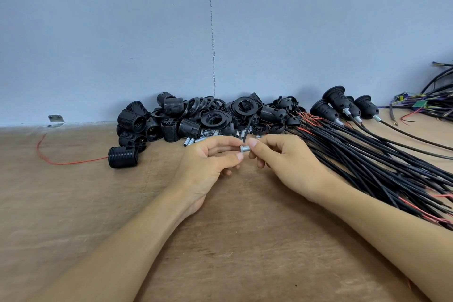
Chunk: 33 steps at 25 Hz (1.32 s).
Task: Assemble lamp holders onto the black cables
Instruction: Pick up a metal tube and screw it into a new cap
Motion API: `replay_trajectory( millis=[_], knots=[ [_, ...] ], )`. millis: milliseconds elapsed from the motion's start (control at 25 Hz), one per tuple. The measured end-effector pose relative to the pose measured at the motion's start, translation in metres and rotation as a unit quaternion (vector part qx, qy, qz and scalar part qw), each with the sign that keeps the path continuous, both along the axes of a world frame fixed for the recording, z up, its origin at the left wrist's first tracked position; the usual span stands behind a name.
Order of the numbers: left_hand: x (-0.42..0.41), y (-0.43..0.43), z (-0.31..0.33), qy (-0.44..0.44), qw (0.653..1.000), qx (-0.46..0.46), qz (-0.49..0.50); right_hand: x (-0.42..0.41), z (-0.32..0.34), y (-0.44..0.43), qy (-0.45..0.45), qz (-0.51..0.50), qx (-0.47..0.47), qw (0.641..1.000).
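Pale blue-grey painted wall [98, 32] is rising behind worn brown wooden tabletop [61, 203], a thin rough vertical seam [210, 32] running down it, a small bent metal bracket [56, 119] sitting at their junction, far left.

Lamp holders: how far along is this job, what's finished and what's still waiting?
About four finished holders sit on their cables at the back right. Now the left hand pinches a small metal tube while the right hand holds a black cable to it. Still waiting: a big bundle of bare cables and a pile of loose holder parts. Mostly still ahead.
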<state>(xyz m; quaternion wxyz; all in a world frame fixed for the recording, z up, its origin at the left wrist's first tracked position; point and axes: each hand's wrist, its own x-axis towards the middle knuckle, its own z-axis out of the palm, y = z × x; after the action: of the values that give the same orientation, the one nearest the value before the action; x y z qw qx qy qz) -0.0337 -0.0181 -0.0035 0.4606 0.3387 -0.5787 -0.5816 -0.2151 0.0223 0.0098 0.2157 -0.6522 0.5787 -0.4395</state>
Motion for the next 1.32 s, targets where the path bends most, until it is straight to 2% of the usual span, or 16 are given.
replay_trajectory(
  millis=[200, 360, 680, 880, 1320],
  knots=[
    [0.0010, 0.0018, 0.0045, 0.001, 1.000, 0.000, -0.019, 0.0013, -0.0026, -0.0033, -0.081, -0.018, 0.026, 0.996],
    [-0.0007, 0.0030, 0.0058, 0.021, 0.999, 0.025, 0.015, 0.0010, -0.0004, -0.0044, -0.133, -0.027, 0.022, 0.990],
    [-0.0026, 0.0015, 0.0066, 0.032, 0.997, 0.024, 0.072, 0.0004, -0.0033, -0.0049, -0.095, -0.035, 0.033, 0.994],
    [-0.0031, -0.0007, 0.0049, 0.005, 1.000, 0.016, 0.014, 0.0002, -0.0047, -0.0053, -0.083, -0.045, 0.030, 0.995],
    [-0.0043, 0.0010, 0.0053, 0.018, 1.000, 0.014, 0.010, -0.0006, -0.0049, -0.0061, -0.069, -0.058, 0.030, 0.995]
  ],
)
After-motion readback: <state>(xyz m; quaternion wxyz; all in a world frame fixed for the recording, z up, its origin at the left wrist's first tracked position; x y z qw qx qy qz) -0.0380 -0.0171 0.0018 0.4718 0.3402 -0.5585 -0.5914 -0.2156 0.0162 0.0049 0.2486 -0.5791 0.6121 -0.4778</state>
